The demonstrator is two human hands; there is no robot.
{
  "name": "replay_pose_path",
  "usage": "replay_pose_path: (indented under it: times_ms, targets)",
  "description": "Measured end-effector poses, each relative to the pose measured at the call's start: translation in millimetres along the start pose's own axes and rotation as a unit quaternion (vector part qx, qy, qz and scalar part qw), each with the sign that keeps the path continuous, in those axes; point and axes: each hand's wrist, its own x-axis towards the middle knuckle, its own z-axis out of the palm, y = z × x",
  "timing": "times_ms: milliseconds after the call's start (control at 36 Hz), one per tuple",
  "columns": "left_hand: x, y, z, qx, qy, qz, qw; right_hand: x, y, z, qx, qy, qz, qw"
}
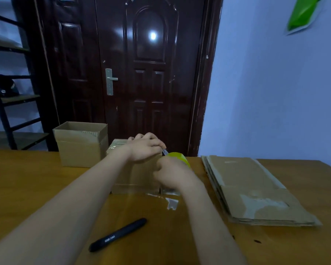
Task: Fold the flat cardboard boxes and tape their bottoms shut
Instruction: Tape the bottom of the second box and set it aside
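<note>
A folded cardboard box (pixel 136 176) stands in the middle of the wooden table (pixel 36 188), its bottom side up. My left hand (pixel 144 148) rests on top of it and pinches the free end of clear tape. My right hand (pixel 172 174) grips the yellow-green tape roll (pixel 180 157) at the box's right edge. A strip of clear tape runs down the box's near face onto the table. A second folded box (pixel 80 148) stands open-topped at the back left. A stack of flat cardboard boxes (pixel 252 188) lies to the right.
A black pen (pixel 118 235) lies on the table near me. Scraps of clear tape (pixel 170 202) stick to the tabletop in front of the box. A dark door (pixel 141 73) stands behind the table and a black shelf (pixel 6 92) at the left.
</note>
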Motion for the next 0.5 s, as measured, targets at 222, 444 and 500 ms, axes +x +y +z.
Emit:
replay_pose_path:
  times_ms: [222, 444, 500]
  targets:
    - [3, -1, 2, 0.002, 0.008, -0.004, 1.000, 32, 56, 4, 0.055, 0.254, 0.046, 0.965]
    - [3, -3, 2, -0.011, 0.010, 0.005, 1.000, 51, 56, 33, 0.051, 0.220, 0.009, 0.974]
    - [3, -3, 3, -0.014, 0.011, 0.007, 1.000, 53, 56, 36, 0.040, 0.234, 0.015, 0.971]
